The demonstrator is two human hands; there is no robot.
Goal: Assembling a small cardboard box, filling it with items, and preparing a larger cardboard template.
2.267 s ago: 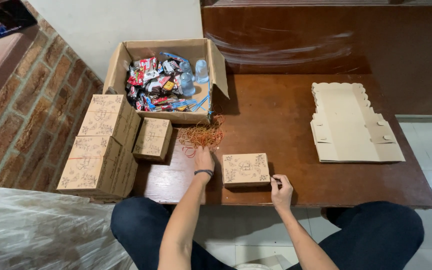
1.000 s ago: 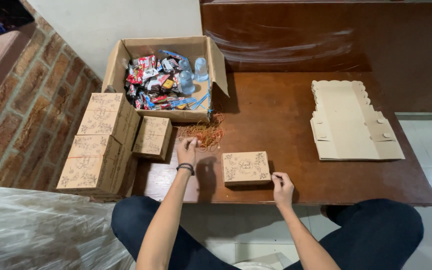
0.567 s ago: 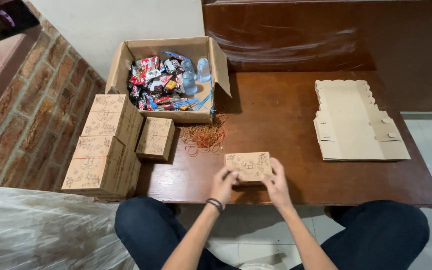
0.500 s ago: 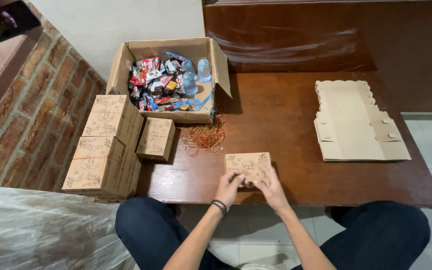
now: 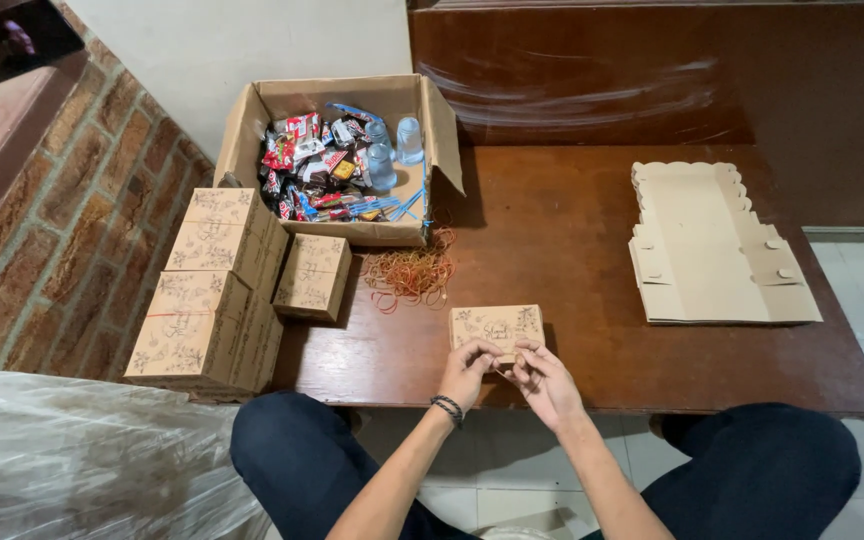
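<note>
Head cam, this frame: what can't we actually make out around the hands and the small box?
- Whatever is pinched between the left hand and right hand: too small, fingers cover it.
- Near side of the small printed box: hidden behind both hands.
- Inside of that box: lid shut.
- Snack packets in the open carton: too small to identify singly; lower layers buried.
- Stacked printed boxes: only tops and some sides show.

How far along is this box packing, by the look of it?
Several closed printed boxes are already stacked at the table's left edge. In hand: both the left hand and right hand are at the near side of one small closed box. Seemingly left: a stack of flat, unfolded box blanks, a carton of snacks and loose rubber bands.
</note>
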